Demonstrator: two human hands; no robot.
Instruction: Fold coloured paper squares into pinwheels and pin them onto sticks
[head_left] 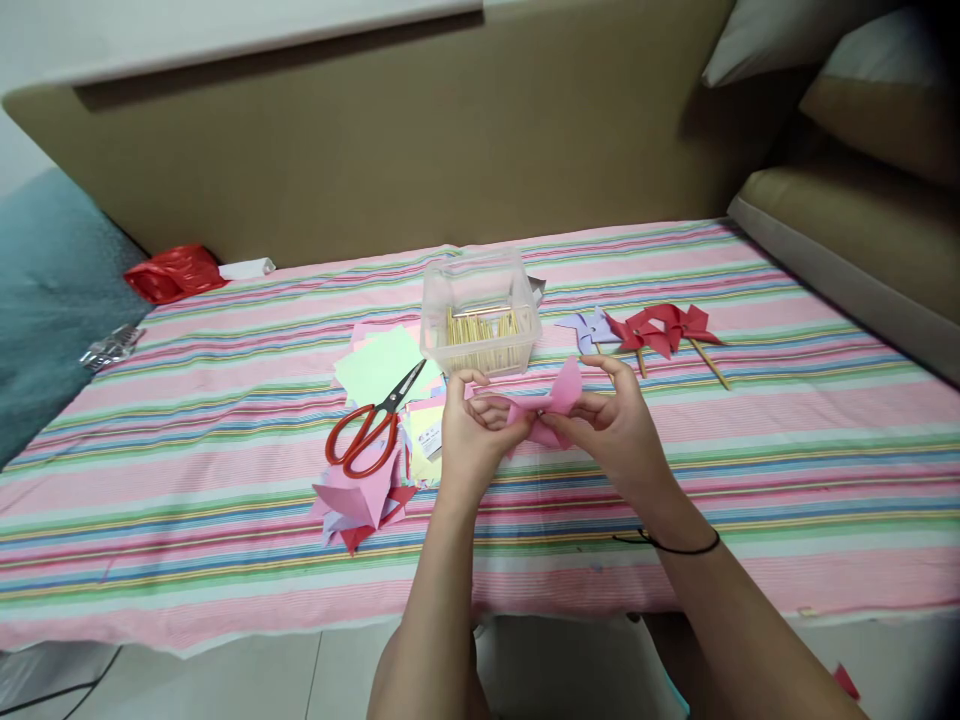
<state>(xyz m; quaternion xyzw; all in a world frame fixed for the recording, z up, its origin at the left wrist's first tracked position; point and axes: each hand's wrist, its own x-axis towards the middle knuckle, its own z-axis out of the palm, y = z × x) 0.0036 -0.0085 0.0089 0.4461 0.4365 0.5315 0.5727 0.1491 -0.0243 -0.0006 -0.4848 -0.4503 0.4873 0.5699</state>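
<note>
**Craft supplies spread over a striped cloth**

From here I see its pink ground crossed by green, yellow, blue and white bands, rumpled slightly along the front edge. A clear plastic box sits near the middle, with a stack of large paper sheets (pale green uppermost) beside it. Nearer the front lies a loose pile of cut paper in pink, lilac and red. Off to the right, a lilac pinwheel lies beside two red pinwheels; a red plastic bag slumps at far left.

Up at head height, we're peering forward and down, left hand and right hand close, around mid-frame.
</note>
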